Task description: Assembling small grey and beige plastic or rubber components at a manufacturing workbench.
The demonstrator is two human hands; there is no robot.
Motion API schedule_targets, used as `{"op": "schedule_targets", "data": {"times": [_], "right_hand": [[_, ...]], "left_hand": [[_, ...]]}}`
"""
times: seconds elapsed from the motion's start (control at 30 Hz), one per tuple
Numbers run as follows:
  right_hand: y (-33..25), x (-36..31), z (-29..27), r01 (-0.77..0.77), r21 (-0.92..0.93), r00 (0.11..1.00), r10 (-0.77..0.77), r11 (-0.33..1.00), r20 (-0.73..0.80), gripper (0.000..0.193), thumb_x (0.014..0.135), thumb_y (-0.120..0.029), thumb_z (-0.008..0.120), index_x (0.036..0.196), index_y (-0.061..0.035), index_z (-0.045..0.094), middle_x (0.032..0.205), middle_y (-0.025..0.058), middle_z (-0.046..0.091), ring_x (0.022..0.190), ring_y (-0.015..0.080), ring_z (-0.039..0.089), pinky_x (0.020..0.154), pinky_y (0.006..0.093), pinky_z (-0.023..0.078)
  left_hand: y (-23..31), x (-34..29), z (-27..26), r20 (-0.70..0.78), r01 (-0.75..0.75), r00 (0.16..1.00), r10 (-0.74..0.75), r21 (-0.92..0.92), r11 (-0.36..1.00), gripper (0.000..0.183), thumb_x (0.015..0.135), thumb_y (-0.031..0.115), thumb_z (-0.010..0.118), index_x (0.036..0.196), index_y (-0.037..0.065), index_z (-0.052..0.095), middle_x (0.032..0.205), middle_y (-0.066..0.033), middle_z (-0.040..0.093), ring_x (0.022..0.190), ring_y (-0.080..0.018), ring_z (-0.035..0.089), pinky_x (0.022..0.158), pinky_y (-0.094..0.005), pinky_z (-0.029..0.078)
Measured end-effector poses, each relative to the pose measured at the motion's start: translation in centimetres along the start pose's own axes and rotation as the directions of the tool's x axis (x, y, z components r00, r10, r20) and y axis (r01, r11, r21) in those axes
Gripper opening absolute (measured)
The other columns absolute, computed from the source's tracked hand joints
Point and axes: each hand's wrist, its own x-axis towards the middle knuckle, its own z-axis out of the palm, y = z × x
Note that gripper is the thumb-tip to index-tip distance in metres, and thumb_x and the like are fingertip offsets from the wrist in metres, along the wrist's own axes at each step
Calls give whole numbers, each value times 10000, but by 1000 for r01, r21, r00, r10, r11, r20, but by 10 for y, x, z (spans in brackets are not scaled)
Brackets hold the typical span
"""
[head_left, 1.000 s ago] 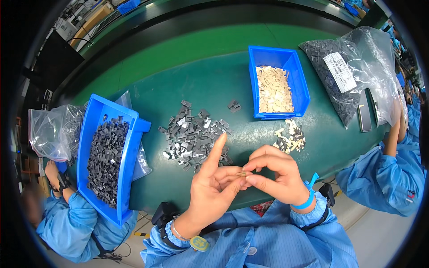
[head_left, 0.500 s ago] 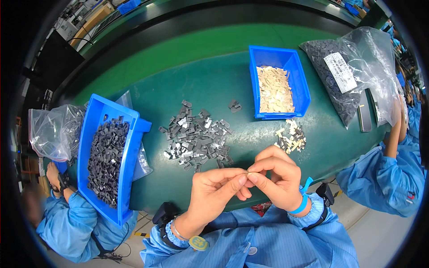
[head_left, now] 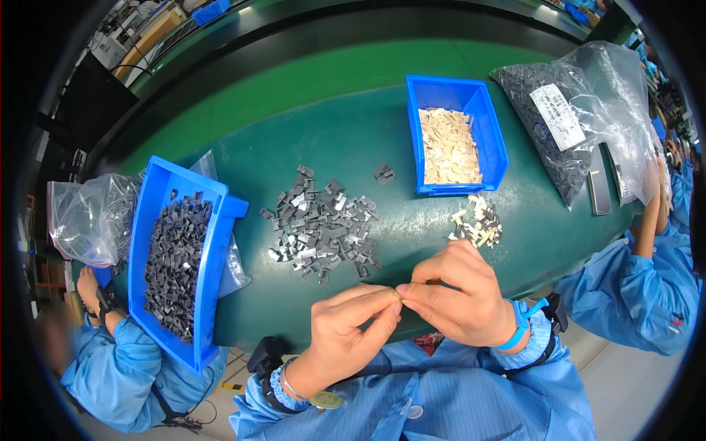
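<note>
Close to my body, over the table's near edge, my left hand [head_left: 349, 327] and my right hand [head_left: 465, 298] meet fingertip to fingertip. Both are closed in a pinch on something tiny, mostly hidden by the fingers. Beyond my left hand spreads a loose pile of small dark grey plastic parts [head_left: 323, 228]. A smaller heap of cream and black bits [head_left: 479, 224] lies just past my right hand. Behind that heap stands a blue bin [head_left: 494, 140] filled with flat cream-coloured pieces [head_left: 448, 147].
A larger blue bin [head_left: 224, 275] of dark grey parts stands at the left, with clear plastic bags [head_left: 88, 220] beside it. At the right lie a bag of dark parts [head_left: 540, 125] and a phone [head_left: 599, 192]. Co-workers in blue sit on both sides.
My joined hands have shifted slightly left and nearer to me. The right hand's fingers have curled in more, and its wrist has turned. The piles and bins look the same.
</note>
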Motion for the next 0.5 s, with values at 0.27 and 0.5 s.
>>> {"op": "schedule_targets", "data": {"times": [0.27, 0.5], "right_hand": [[-1, -5, 3, -168, 192, 986, 163, 967, 41, 103, 694, -18, 631, 790, -15, 592, 775, 73, 540, 658, 189, 531, 567, 294, 411], [-6, -16, 14, -546, 782, 753, 586, 301, 300, 87, 824, -26, 572, 868, 47, 593, 804, 83, 606, 647, 95, 571, 559, 215, 465]], "left_hand": [[1, -11, -4, 101, 270, 963, -250, -333, 903, 85, 805, -5, 571, 815, -76, 617, 695, -141, 624, 584, -166, 612, 528, -238, 493], [-3, -16, 4, -75, 261, 934, -348, -522, 812, 118, 831, 24, 560, 871, -79, 600, 718, -178, 626, 552, -184, 609, 496, -272, 520]]}}
